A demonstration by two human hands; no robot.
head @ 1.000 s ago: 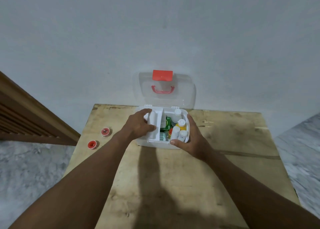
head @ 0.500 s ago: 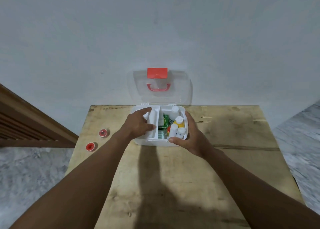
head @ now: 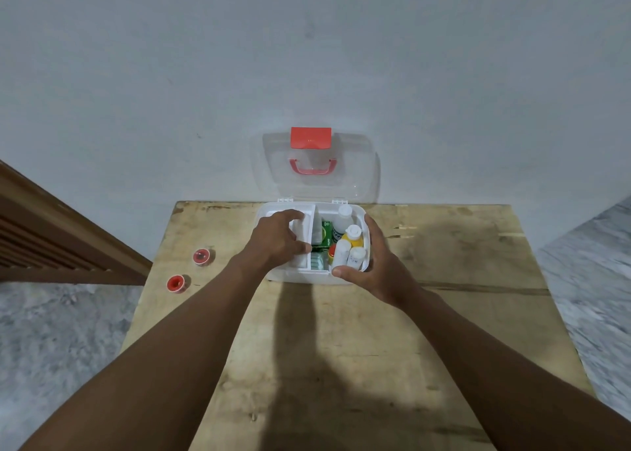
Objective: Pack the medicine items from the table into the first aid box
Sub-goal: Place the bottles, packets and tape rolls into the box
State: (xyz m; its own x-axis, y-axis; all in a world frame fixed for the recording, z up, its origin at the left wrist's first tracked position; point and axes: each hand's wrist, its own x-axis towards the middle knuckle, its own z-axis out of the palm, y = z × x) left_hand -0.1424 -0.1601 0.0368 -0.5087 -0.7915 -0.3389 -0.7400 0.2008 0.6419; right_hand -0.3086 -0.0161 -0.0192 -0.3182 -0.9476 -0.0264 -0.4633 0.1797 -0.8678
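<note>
The white first aid box (head: pixel 300 276) stands open at the table's far edge, its clear lid (head: pixel 362 177) with a red latch and handle leaning on the wall. Inside on the right are several white bottles (head: pixel 341 252), a yellow bottle (head: pixel 355 240) and a green packet (head: pixel 327 234). A white inner tray (head: pixel 302 225) sits in the box's left half. My left hand (head: pixel 276 240) grips this tray, fingers over its edge. My right hand (head: pixel 375 266) clasps the box's right front corner. Two small red-capped items (head: pixel 201 256) (head: pixel 176 283) lie on the table at left.
The wooden table (head: pixel 341 348) has bare surface in front of and to the right of the box. A brown slatted wooden panel (head: pixel 51 242) stands to the left. A plain wall is directly behind the box. Marble floor shows on both sides.
The view has shifted slightly. Both hands stay on the box, and the left hand's fingers have settled a little deeper onto the inner tray.
</note>
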